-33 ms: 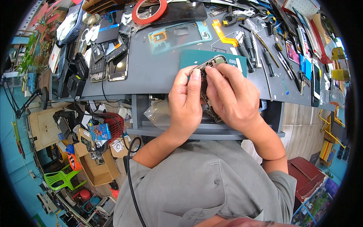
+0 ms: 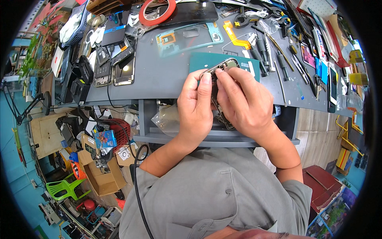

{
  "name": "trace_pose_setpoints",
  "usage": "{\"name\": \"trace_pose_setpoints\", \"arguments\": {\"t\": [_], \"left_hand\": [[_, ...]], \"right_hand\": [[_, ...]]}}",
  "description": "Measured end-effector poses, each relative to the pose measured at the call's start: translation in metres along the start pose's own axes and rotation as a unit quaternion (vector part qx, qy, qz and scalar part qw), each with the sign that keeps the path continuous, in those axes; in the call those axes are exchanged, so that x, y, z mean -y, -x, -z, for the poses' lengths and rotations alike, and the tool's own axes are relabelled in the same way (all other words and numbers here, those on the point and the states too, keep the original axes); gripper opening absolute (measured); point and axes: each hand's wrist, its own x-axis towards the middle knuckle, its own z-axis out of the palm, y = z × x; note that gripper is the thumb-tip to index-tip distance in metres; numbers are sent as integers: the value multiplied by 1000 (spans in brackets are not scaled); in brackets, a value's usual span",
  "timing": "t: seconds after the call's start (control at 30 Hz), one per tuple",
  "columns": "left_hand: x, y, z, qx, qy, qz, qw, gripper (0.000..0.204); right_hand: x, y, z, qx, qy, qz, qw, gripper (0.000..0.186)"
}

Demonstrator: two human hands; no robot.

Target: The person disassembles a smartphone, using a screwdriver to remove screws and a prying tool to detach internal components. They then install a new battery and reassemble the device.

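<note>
An opened smartphone housing (image 2: pixel 230 63) with its inner parts exposed is tilted between my hands, over the front edge of the workbench. Along its left side, my left hand (image 2: pixel 195 109) is closed on it, the thumb lying near the upper left corner. My right hand (image 2: pixel 248 103) is closed over the right side, its fingertips pressed together on the upper inside of the housing. Whether a small part is pinched there, I cannot tell. Both hands cover much of the phone. Beneath its upper end lies a green mat (image 2: pixel 199 59).
A light-blue phone frame (image 2: pixel 187 44) and yellow flex cable (image 2: pixel 232 36) lie beyond the mat. Screwdrivers (image 2: pixel 260 49) and tweezers (image 2: pixel 300 68) crowd the right. Opened phones (image 2: pixel 124 71) lie left. An open drawer (image 2: pixel 171 137) sits under my hands. A black cable (image 2: pixel 136 179) hangs beside my left arm.
</note>
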Motion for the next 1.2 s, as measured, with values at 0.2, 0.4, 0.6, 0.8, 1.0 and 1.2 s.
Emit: {"name": "trace_pose_setpoints", "arguments": {"t": [0.2,0.4,0.6,0.8,1.0,1.2], "left_hand": [[-4,1,-5,-5,17,-2,1000,31],[-6,2,-5,3,42,19,999,30],[-6,3,-3,22,54,-5,998,29],[-7,2,-7,12,54,-14,998,28],[0,2,-3,0,2,-24,1000,27],[-5,5,-1,18,29,-2,999,29]], "right_hand": [[2,-2,0,-9,0,1,1000,41],[1,-1,-1,-12,2,3,1000,41],[2,-1,-3,-21,8,2,1000,40],[3,-1,-3,-20,8,-2,1000,39],[7,-1,-4,-26,21,-11,999,37],[8,0,-6,-41,23,-12,999,36]]}}
